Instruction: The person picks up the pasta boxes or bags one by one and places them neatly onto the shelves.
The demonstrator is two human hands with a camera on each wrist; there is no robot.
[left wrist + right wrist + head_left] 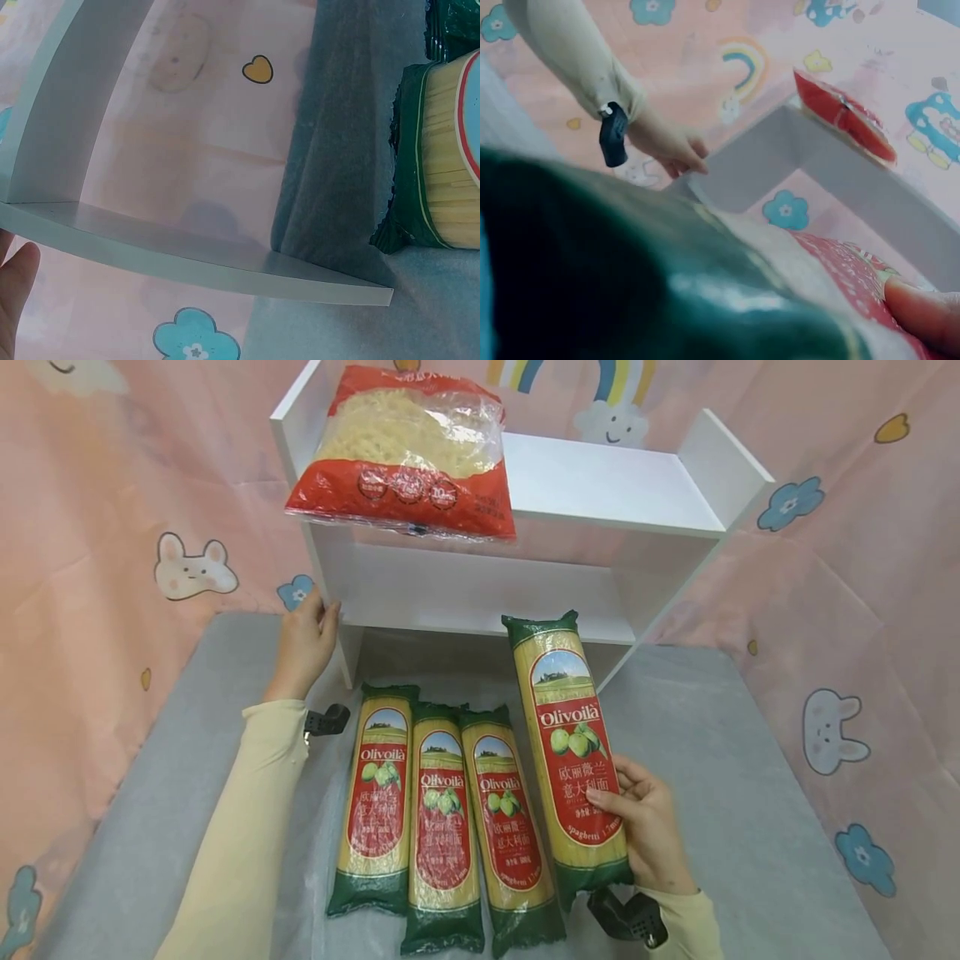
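My right hand [652, 827] grips a spaghetti pack [566, 735] by its lower right side, thumb across the red label. The pack has green ends and is tilted, its top overlapping the lower shelf board in the head view. Close up in the right wrist view, its green end [705, 277] fills the foreground. My left hand [303, 643] holds the left side panel of the white shelf [615, 485], with the thumb [19, 277] by the panel's edge. Three more spaghetti packs [378, 802] lie side by side on the grey cloth, left of the held one.
A red and clear bag of pasta [405, 452] rests on the shelf's upper board at the left, its front overhanging. The lower board [480, 593] sits above the grey cloth [720, 793]. Pink patterned fabric [862, 610] surrounds the table at the back and sides.
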